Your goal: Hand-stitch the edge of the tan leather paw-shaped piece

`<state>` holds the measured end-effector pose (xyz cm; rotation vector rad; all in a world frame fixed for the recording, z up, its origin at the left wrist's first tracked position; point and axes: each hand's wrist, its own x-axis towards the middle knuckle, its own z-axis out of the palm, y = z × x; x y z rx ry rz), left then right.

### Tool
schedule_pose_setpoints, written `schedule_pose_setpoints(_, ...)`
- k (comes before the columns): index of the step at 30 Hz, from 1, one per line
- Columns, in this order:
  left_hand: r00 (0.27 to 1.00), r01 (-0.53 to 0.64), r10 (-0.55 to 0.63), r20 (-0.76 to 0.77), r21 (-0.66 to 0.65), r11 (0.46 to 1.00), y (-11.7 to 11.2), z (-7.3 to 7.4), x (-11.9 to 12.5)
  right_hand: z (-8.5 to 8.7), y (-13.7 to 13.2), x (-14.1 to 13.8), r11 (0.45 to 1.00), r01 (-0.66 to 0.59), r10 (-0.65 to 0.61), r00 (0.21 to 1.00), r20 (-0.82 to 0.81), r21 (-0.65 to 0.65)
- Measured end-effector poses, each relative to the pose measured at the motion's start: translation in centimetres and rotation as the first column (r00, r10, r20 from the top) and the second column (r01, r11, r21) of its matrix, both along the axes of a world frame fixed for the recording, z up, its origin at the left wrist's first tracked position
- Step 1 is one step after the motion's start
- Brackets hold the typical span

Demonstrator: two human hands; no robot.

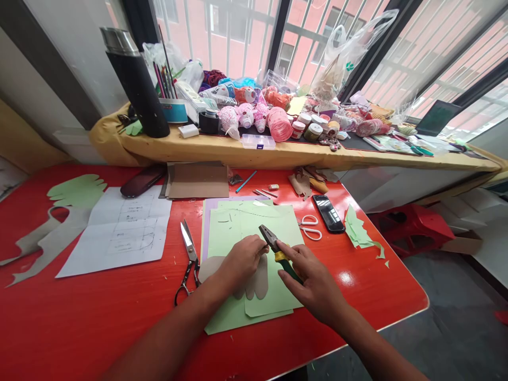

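My right hand (pixel 311 280) is wrapped round a pair of pliers (pixel 282 256) with green and yellow handles, the metal jaws pointing up and left. Close to those jaws, my left hand (pixel 246 257) is closed in a pinch; whatever sits in its fingertips is too small to make out. Beneath the left hand lies a grey hand-shaped cutout (pixel 260 280), partly covered by it. Light green paper sheets (pixel 273 307) are stacked under the cutout. Dark-handled scissors (pixel 189 259) rest left of the stack, and white-handled scissors (pixel 310 227) lie at its right edge.
On the red table (pixel 130 317) are a drawn-on white sheet (pixel 119 233), a dark case (pixel 143 180), brown boards (pixel 197 180), a phone (pixel 328 214) and green paper scraps (pixel 357 228). A black flask (pixel 137 84) and several craft jars crowd the windowsill (pixel 198 153).
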<state>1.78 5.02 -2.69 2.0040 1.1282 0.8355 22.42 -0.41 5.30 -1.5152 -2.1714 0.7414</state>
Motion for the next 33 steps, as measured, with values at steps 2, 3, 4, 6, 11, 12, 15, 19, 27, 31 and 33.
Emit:
schedule_pose_setpoints(2,1.0,-0.009,0.009,-0.004,0.005,1.0,0.0,0.0,0.0,0.4,0.1,0.1,0.999,0.002,-0.002,1.0,-0.009,0.037)
schedule_pose_setpoints(3,1.0,-0.01,0.01,-0.004,0.007,1.0,0.0,0.0,0.0,0.6,0.2,0.1,0.998,0.013,-0.012,1.0,-0.017,0.066)
schedule_pose_setpoints(4,1.0,-0.01,0.01,-0.002,0.007,1.0,-0.1,0.0,0.1,0.7,0.3,0.1,0.995,0.031,-0.028,0.999,-0.025,0.097)
schedule_pose_setpoints(6,1.0,-0.006,0.006,0.003,0.006,1.0,-0.1,0.0,0.1,0.7,0.4,0.0,0.991,0.053,-0.051,0.999,-0.012,0.127)
schedule_pose_setpoints(11,1.0,0.008,-0.007,0.03,-0.003,1.0,0.0,-0.1,0.0,-0.4,0.7,-0.3,1.0,-0.021,0.02,0.996,0.086,0.017)
schedule_pose_setpoints(12,0.999,0.012,-0.012,0.033,-0.003,1.0,0.0,-0.1,0.0,-0.3,0.8,-0.3,0.999,-0.028,0.026,0.995,0.099,0.019)
schedule_pose_setpoints(15,1.0,-0.002,0.002,0.018,-0.01,1.0,0.0,0.0,0.0,1.4,1.1,-0.1,0.993,-0.061,0.049,0.992,0.119,0.098)
schedule_pose_setpoints(19,1.0,-0.018,0.018,0.018,-0.014,1.0,-0.1,0.3,0.0,4.7,1.4,-0.2,0.962,-0.041,0.048,0.999,-0.022,0.27)
schedule_pose_setpoints(27,0.999,0.009,-0.008,0.037,-0.02,1.0,0.0,0.2,0.1,0.0,0.7,-0.5,0.983,-0.064,0.054,0.997,0.059,0.174)
schedule_pose_setpoints(31,1.0,0.009,-0.009,-0.018,0.008,1.0,0.0,0.2,0.0,-0.1,0.7,0.5,0.994,0.063,-0.06,0.998,-0.033,0.087)
schedule_pose_setpoints(33,1.0,0.005,-0.004,-0.014,0.006,1.0,0.0,0.2,0.0,0.4,0.7,0.7,0.995,0.088,-0.083,0.991,-0.105,0.037)
